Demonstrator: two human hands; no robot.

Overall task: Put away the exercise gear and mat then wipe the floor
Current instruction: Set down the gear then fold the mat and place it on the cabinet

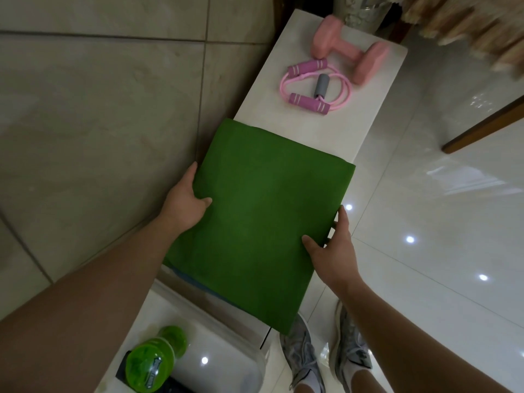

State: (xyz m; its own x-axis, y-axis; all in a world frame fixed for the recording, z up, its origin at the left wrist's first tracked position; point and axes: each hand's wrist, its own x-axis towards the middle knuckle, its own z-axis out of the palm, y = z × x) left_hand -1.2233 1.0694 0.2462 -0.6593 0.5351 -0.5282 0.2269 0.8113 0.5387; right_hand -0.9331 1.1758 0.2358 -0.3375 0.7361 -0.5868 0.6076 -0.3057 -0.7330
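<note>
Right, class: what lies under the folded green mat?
The white shelf shows beyond the green mat, and a blue strip peeks out at its near left edge. Whatever else lies beneath is covered.

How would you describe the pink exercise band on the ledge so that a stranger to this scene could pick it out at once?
Find the long white ledge beside the glossy floor. Past the folded green mat lies the resistance band, just short of the pink dumbbell. It alone is a looped pink tube with two purple foam handles and a grey sleeve.
</note>
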